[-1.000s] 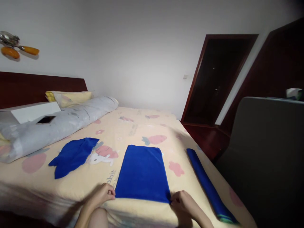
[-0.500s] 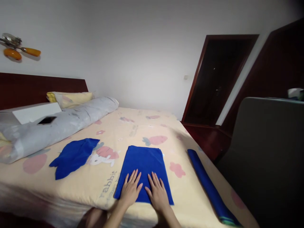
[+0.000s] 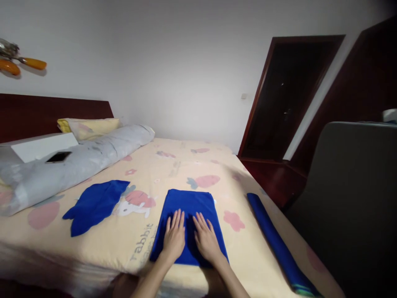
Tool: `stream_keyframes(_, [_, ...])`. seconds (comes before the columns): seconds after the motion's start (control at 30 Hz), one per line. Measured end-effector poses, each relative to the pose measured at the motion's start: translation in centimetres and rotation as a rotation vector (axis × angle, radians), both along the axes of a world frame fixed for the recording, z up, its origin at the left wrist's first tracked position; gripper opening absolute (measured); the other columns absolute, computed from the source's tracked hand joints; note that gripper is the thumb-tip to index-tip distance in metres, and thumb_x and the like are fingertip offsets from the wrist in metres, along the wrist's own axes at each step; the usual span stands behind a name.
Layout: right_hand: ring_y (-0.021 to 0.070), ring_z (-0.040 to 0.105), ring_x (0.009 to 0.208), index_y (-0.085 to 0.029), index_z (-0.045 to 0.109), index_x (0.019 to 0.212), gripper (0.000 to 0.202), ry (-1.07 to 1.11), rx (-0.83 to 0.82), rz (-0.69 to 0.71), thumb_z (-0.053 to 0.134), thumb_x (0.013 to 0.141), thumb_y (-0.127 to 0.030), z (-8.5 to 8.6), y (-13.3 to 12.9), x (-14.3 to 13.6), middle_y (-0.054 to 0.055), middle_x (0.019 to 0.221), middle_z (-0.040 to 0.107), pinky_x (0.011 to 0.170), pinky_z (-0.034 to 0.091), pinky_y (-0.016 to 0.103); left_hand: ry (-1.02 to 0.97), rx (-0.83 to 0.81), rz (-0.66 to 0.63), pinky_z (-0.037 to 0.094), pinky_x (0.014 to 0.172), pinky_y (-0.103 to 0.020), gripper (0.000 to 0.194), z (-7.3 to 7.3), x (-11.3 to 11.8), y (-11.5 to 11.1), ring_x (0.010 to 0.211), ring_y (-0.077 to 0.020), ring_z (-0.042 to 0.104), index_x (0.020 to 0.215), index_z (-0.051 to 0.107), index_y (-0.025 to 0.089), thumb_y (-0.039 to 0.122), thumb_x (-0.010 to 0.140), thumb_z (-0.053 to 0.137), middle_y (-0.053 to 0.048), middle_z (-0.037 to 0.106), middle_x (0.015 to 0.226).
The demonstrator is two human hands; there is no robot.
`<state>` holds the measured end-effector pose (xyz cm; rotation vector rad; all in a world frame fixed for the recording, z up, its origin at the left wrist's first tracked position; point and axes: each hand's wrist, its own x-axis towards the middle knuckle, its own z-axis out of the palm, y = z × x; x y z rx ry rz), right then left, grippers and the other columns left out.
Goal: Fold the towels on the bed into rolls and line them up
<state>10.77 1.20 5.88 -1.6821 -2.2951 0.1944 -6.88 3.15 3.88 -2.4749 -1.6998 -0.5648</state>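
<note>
A blue cloth (image 3: 190,200), folded into a flat rectangle, lies near the front edge of the bed. On its left half rests my left hand (image 3: 174,236), palm down with fingers stretched out. My right hand (image 3: 206,236) is on the right half, also palm down and open, its fingers pointing away from me. Neither hand grips the fabric. Off to the left, a second blue cloth (image 3: 96,205) lies loose and crumpled. A long blue roll (image 3: 276,240) with a green-striped end lies along the bed's right side.
The bed (image 3: 186,163) has a printed cream sheet. At the back left are a long grey rolled quilt (image 3: 105,147), a phone (image 3: 58,157) on it, a white box (image 3: 43,147) and a yellow pillow (image 3: 99,126). A dark chair back (image 3: 356,186) stands close on the right.
Both hands have slid a little forward over the folded cloth, away from the front edge. The camera view has shifted slightly. The crumpled cloth and the roll have stayed put.
</note>
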Motion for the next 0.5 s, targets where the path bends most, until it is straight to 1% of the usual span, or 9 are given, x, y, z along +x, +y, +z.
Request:
stream_keyframes(0.07, [0.019,0.012,0.147,-0.018,0.024,0.151,0.06,0.024,-0.045,0.038,0.029,0.091,-0.018,0.5,2.9,-2.1,0.006,0.158,0.018,0.119,0.016,0.044,-0.007,-0.097,-0.106,0.023,0.117,-0.042,0.057,0.7,1.7,3.2,0.146,-0.0182,0.019,0.153,0.021,0.019,0.017,0.096,0.022,-0.007,0.023,0.158])
stream_keyframes(0.1, [0.0189,0.013,0.147,-0.018,0.025,0.151,0.059,0.027,-0.064,0.037,0.03,0.092,-0.021,0.5,4.3,-2.7,0.006,0.158,0.02,0.118,0.017,0.043,0.004,-0.156,-0.123,0.024,0.116,-0.039,0.056,0.9,2.2,4.7,0.146,-0.0161,0.021,0.152,0.024,0.02,0.017,0.096,0.021,-0.006,0.025,0.158])
stream_keyframes(0.17, [0.0188,0.015,0.147,-0.02,0.028,0.15,0.056,0.022,-0.089,0.001,0.03,0.096,-0.031,0.0,6.6,-2.7,0.007,0.157,0.022,0.118,0.017,0.043,0.033,-0.242,-0.093,0.026,0.116,-0.038,0.054,0.9,2.1,7.1,0.144,-0.0143,0.024,0.15,0.029,0.023,0.021,0.097,0.022,-0.004,0.028,0.157])
stream_keyframes(0.2, [0.0192,0.016,0.147,-0.021,0.029,0.15,0.055,0.017,-0.094,-0.03,0.03,0.097,-0.037,-0.4,7.4,-2.1,0.007,0.157,0.023,0.118,0.016,0.043,0.044,-0.261,-0.058,0.025,0.116,-0.04,0.052,0.7,1.5,8.0,0.144,-0.0154,0.025,0.15,0.031,0.023,0.024,0.098,0.023,-0.004,0.028,0.157])
stream_keyframes(0.27, [0.0202,0.015,0.147,-0.022,0.03,0.149,0.058,0.006,-0.105,-0.113,0.027,0.097,-0.048,-1.3,8.5,0.1,0.007,0.158,0.021,0.118,0.014,0.045,0.055,-0.267,0.021,0.021,0.116,-0.048,0.051,0.4,-0.3,9.1,0.145,-0.0202,0.023,0.148,0.034,0.024,0.034,0.098,0.026,-0.005,0.028,0.157])
stream_keyframes(0.33, [0.0223,0.015,0.147,-0.02,0.029,0.15,0.062,-0.005,-0.13,-0.214,0.024,0.097,-0.053,-1.9,9.1,3.2,0.009,0.158,0.02,0.117,0.013,0.048,0.06,-0.266,0.112,0.019,0.114,-0.054,0.054,0.2,-2.5,9.6,0.145,-0.025,0.023,0.149,0.034,0.023,0.039,0.098,0.027,-0.007,0.027,0.157])
stream_keyframes(0.37, [0.024,0.016,0.147,-0.018,0.028,0.15,0.064,-0.012,-0.144,-0.263,0.023,0.097,-0.053,-2.1,9.3,4.7,0.012,0.158,0.021,0.117,0.014,0.05,0.062,-0.262,0.155,0.019,0.114,-0.057,0.055,0.2,-3.6,9.8,0.144,-0.0268,0.024,0.149,0.034,0.021,0.04,0.098,0.027,-0.009,0.029,0.156])
stream_keyframes(0.43, [0.0278,0.016,0.146,-0.012,0.027,0.15,0.067,-0.023,-0.154,-0.336,0.024,0.096,-0.053,-2.2,9.8,6.9,0.016,0.157,0.022,0.115,0.013,0.055,0.066,-0.245,0.228,0.018,0.112,-0.061,0.054,0.3,-4.9,10.1,0.142,-0.0299,0.028,0.147,0.037,0.016,0.034,0.097,0.027,-0.014,0.034,0.154])
stream_keyframes(0.5, [0.0294,0.014,0.147,-0.01,0.026,0.15,0.068,-0.029,-0.13,-0.348,0.025,0.096,-0.051,-1.9,10.4,7.4,0.018,0.157,0.02,0.115,0.008,0.057,0.068,-0.214,0.273,0.016,0.11,-0.063,0.054,0.6,-4.9,10.5,0.142,-0.0317,0.027,0.145,0.04,0.012,0.026,0.094,0.028,-0.017,0.035,0.153])
